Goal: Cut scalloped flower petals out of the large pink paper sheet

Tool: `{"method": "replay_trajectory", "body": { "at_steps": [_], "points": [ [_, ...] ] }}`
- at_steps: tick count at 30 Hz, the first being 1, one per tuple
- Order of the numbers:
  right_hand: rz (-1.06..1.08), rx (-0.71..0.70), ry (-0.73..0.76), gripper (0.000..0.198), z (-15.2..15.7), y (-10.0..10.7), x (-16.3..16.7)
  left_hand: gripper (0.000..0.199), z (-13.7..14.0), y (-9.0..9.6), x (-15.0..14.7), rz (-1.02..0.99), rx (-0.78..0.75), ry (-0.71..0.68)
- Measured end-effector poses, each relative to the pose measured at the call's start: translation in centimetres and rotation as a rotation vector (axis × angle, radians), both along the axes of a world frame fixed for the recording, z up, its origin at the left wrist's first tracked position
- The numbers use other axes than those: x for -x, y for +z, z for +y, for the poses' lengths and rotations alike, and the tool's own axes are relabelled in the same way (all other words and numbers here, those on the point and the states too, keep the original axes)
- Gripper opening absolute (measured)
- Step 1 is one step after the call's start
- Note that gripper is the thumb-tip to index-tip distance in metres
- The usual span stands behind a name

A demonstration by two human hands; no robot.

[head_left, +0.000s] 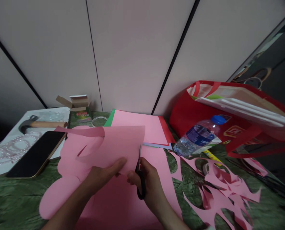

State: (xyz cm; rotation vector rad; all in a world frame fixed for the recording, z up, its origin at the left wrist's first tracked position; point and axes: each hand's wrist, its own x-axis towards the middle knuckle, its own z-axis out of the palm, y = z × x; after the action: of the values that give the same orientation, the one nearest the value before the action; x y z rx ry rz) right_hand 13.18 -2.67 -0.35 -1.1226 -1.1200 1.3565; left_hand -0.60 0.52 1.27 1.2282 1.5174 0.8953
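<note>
My left hand [109, 174] pinches a sheet of pink paper [125, 143] between thumb and fingers, lifting it above the table. A curved cut-out edge runs along the sheet's left part. My right hand [149, 179] grips black-handled scissors [140, 182], their blades pointing away from me at the sheet's right edge. Whether the blades are parted is hard to see. Beneath both hands lies a larger pink sheet [161, 179]. Rounded pink paper cut-outs [58, 195] overlap one another to the left, partly covered by my left forearm.
Pink scraps with round holes [219, 191] lie at right. A plastic bottle [197, 135] leans against a red bag [183, 110]. Coloured sheets [137, 123] are stacked behind. At left are a phone [38, 155], a hammer [46, 124] and an opened small box [81, 113].
</note>
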Motion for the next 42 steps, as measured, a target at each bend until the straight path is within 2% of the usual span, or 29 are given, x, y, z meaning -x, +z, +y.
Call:
{"method": "replay_trajectory", "body": {
  "at_steps": [4, 27, 36, 42],
  "points": [
    [0.003, 0.009, 0.004, 0.031, -0.11, 0.16, 0.03, 0.034, 0.19, -0.24, 0.15, -0.049, -0.035, -0.054],
    [0.005, 0.063, 0.003, 0.029, -0.03, -0.06, 0.06, 0.028, 0.04, 0.52, -0.25, -0.115, -0.121, -0.031],
    [-0.004, 0.085, -0.018, 0.026, 0.03, -0.13, 0.14, 0.025, 0.55, 0.12, 0.18, -0.159, -0.153, -0.118],
    [0.005, 0.07, -0.017, 0.024, -0.02, -0.07, 0.17, 0.024, 0.32, 0.61, -0.24, -0.18, -0.166, -0.055]
  ]
}}
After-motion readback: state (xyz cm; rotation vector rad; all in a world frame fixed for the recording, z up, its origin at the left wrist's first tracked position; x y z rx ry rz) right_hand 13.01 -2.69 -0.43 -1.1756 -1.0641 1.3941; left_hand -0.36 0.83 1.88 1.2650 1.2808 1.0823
